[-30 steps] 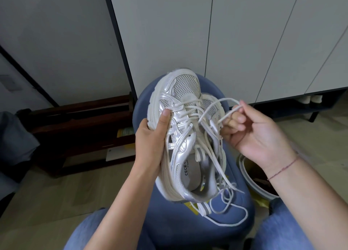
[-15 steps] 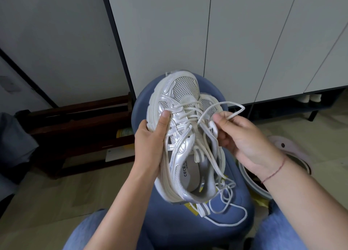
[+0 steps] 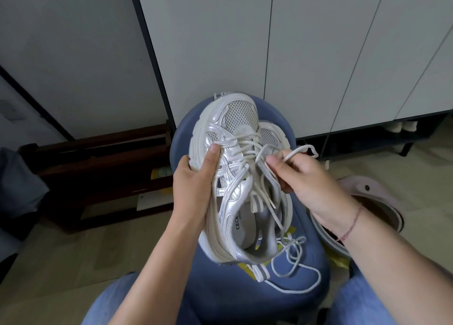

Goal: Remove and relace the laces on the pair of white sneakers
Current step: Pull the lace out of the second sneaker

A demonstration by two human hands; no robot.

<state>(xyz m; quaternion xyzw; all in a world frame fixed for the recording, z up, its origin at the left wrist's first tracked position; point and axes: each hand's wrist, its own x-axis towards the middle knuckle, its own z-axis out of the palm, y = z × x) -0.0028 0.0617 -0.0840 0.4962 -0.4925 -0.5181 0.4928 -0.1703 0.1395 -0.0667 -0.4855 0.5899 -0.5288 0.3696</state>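
Item: white-and-silver mesh sneaker [image 3: 232, 138], held above the round blue padded stool [image 3: 294, 307], toe pointing away. My left hand [image 3: 196, 185] grips its sole edge, thumb on the upper. My right hand [image 3: 311, 185] pinches a loop of white cord lace [image 3: 297, 150] beside the eyelets.

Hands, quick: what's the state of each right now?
Left hand: holding the white sneaker by its side, thumb on the upper.
Right hand: pinching a loop of the lace.
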